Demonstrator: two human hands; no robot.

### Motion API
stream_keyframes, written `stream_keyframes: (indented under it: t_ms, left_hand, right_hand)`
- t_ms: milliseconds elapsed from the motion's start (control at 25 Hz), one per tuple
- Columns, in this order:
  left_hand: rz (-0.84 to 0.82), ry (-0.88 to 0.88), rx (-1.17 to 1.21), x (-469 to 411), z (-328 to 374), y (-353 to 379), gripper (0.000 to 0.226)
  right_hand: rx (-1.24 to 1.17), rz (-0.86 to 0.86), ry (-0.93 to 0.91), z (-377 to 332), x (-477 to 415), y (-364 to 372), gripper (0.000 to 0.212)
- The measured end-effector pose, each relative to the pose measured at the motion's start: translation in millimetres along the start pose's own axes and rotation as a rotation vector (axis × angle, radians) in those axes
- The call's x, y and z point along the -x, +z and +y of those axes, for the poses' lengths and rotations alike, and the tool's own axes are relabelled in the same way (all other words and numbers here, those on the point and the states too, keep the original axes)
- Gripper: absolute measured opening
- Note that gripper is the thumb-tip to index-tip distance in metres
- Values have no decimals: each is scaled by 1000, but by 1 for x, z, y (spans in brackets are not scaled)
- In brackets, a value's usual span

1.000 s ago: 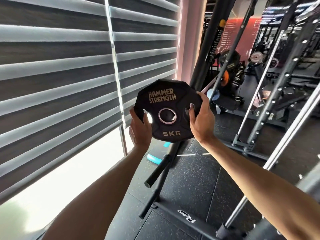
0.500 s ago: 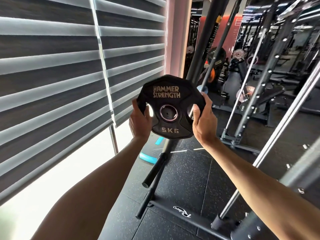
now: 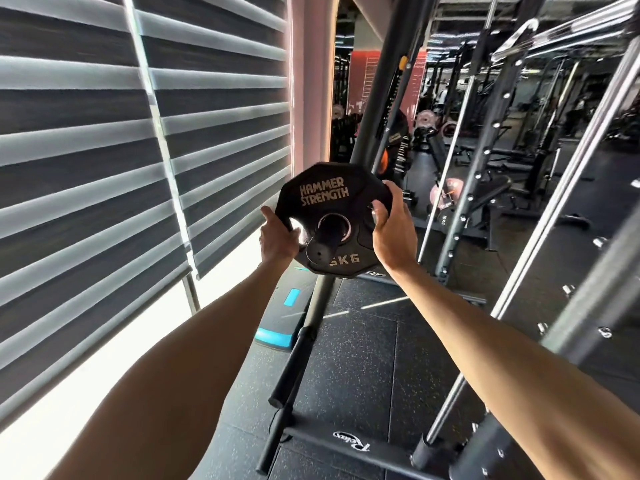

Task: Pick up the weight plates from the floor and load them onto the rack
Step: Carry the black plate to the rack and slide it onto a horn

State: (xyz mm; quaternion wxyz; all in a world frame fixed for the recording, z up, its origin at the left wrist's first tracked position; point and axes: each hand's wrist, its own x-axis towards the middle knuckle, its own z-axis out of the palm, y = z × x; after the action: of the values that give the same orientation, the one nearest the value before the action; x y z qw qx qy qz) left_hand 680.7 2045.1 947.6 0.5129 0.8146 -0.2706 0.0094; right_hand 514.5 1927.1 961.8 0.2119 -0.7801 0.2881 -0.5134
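The left hand (image 3: 278, 237) and right hand (image 3: 393, 230) clamp opposite edges of the 5KG plate (image 3: 334, 206), whose centre hole sits over the tip of the rack's upper peg (image 3: 320, 252). Keep the plate square to the peg and push evenly toward the upright (image 3: 377, 126).

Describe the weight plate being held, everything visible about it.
The weight plate is black and many-sided with a matte, rubbery look, lettered "HAMMER STRENGTH" above and "5KG" below. A metal-ringed centre hole has a black storage peg of the rack poking through it, and grip cut-outs sit at either side. It is held upright, facing the camera, with the left hand and right hand gripping its side edges.
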Motion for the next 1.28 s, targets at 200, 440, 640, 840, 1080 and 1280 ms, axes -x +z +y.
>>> stream_keyframes:
  t_ms: [200,440,640,840,1080,1280]
  left_hand:
    - [-38,-2,-1,-15,1,9,55]
    - [-82,-62,-26,-8,-4,6,52]
    - [30,-37,4,-2,23,-27,37]
    - [192,254,-105,32,95,-38,23]
    - [-28,531,-230,141,165,56,16]
    - [-449,575,-251,280,197,199,22]
  right_hand:
    - [81,-82,88,19,-28,7,38]
    - [136,-186,182,18,-30,-4,49]
    - [326,-187,201,10,-24,-24,44]
    - [319,-239,150,-12,-30,-76,25]
    - [363,-315,171,39,29,-199,27]
    - [492,-273,353,133,121,-345,29]
